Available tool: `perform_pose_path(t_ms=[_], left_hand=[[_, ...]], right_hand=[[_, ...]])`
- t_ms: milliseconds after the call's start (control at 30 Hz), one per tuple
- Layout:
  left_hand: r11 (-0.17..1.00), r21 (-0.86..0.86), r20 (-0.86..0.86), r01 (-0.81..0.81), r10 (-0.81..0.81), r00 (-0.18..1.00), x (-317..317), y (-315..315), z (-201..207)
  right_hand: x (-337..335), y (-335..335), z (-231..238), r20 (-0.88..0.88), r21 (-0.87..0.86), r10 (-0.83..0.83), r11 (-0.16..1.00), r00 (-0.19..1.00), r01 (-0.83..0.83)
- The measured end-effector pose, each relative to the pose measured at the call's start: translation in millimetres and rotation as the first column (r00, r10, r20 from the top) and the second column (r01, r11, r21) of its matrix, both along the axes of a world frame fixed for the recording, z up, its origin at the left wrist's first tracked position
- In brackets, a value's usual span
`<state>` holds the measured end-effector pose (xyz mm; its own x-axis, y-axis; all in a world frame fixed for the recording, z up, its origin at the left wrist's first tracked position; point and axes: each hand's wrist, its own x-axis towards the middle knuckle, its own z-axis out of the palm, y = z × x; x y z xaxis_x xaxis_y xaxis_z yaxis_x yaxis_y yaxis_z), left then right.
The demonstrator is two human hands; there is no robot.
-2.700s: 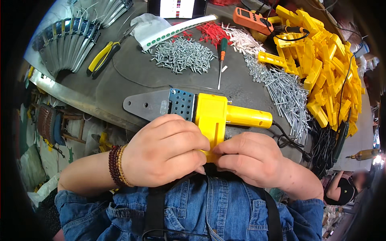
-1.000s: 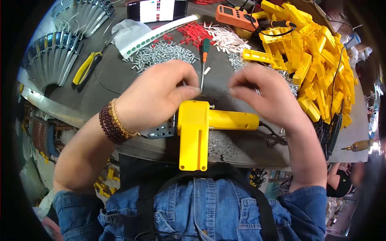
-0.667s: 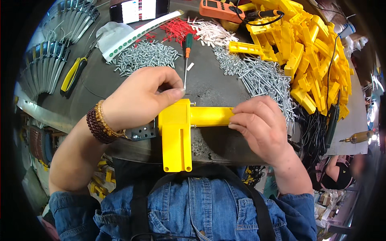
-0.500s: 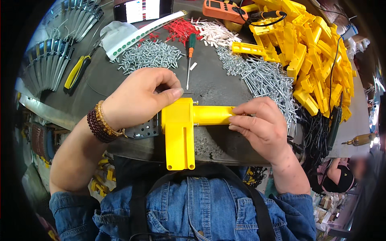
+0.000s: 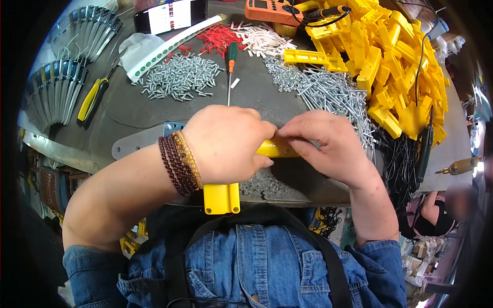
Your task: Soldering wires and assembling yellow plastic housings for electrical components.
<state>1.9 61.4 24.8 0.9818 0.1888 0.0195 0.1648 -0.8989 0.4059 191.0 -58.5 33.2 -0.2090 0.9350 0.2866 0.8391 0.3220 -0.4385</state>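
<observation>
The yellow tool (image 5: 222, 199) lies at the middle of the desk's (image 5: 303, 192) near edge, its square end reaching toward the person's front and its handle (image 5: 277, 150) pointing to the right edge; the left hand (image 5: 223, 143) covers most of it, fingers closed around the handle, thumb on the near side; the right hand (image 5: 331, 146) has its fingers drawn narrow at the handle's far side, just beside the left fingertips, and I cannot tell whether they pinch anything.

The tool's grey plate (image 5: 134, 141) shows past the left wrist, toward the desk's left edge; beyond the hands a screwdriver (image 5: 232, 66) points at the near edge, its tip hidden by the left hand; a heap of short screws (image 5: 179, 77) sits to its left, with red bits (image 5: 220, 37) and white bits (image 5: 267, 41) farther back; long screws (image 5: 336, 95) spread to the right, beside a big pile of yellow parts (image 5: 380, 61) along the right edge.

Pliers (image 5: 93, 100) lie near the left edge, by fanned metal plates (image 5: 56, 95); an orange meter (image 5: 272, 10) and a lit screen (image 5: 170, 16) stand at the far edge.
</observation>
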Motion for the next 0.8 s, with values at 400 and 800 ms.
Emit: perform_pose_path(t_ms=[400,800], left_hand=[[0.993,-0.110,0.014,-0.033,0.035,0.999,1,-9,8],[0.999,0.018,-0.069,-0.029,0.031,0.997,8,-11,13]], right_hand=[[84,-78,26,-0.175,0.123,-0.499,0.844,0.849,0.522],[277,-274,37,0.037,0.354,-0.992,0.127,0.121,0.927]])
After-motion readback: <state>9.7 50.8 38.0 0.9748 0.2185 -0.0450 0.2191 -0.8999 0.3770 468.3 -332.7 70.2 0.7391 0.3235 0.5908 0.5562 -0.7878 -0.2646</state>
